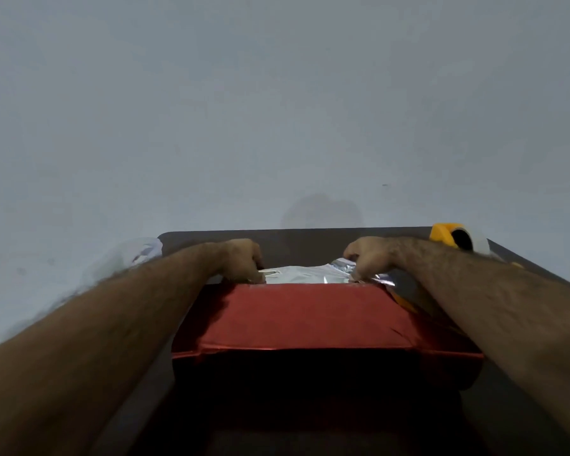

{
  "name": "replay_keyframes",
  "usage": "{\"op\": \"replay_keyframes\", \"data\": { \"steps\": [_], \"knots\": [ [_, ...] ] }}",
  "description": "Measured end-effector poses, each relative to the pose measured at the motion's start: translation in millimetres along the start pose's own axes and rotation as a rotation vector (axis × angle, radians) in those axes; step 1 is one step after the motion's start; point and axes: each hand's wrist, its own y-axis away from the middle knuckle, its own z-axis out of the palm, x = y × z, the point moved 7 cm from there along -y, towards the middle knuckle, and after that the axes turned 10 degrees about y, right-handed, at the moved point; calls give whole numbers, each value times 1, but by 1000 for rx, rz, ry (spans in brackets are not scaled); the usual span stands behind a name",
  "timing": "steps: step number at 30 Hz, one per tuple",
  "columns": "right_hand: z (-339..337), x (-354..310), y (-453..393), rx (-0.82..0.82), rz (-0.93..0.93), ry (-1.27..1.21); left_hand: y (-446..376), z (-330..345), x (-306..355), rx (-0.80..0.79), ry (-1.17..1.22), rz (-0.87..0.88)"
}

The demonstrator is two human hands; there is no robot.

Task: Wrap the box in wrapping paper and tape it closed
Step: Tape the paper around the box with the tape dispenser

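Two hands work the far edge of the wrapping paper [297,311], red outside, silver inside, draped over the box on the dark table [310,245]. Box itself is hidden under paper, centre of table, near the person. L hand [242,260]: fingers curled, pinching the paper's far-left edge. R hand [367,258]: fingers curled, pinching the crinkled silver flap at far right. Tape dispenser [454,240], yellow w/ white roll, sits at the table's far-right corner, apart from both hands.
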Motion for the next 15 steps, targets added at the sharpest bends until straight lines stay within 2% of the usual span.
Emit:
{"op": "replay_keyframes", "data": {
  "steps": [4, 7, 10, 15],
  "knots": [
    [-7, -2, 13, 59, 40, -97, 7, -5, 0, 69, 116, -36],
    [-22, 4, 32, 134, 89, -301, 21, -21, 2, 150, 229, -42],
    [-42, 16, 55, 267, 80, -497, 44, -43, 7, 278, 341, 23],
    [-59, 21, 106, 371, -44, -665, 92, -56, 20, 421, 425, 144]
  ]
}}
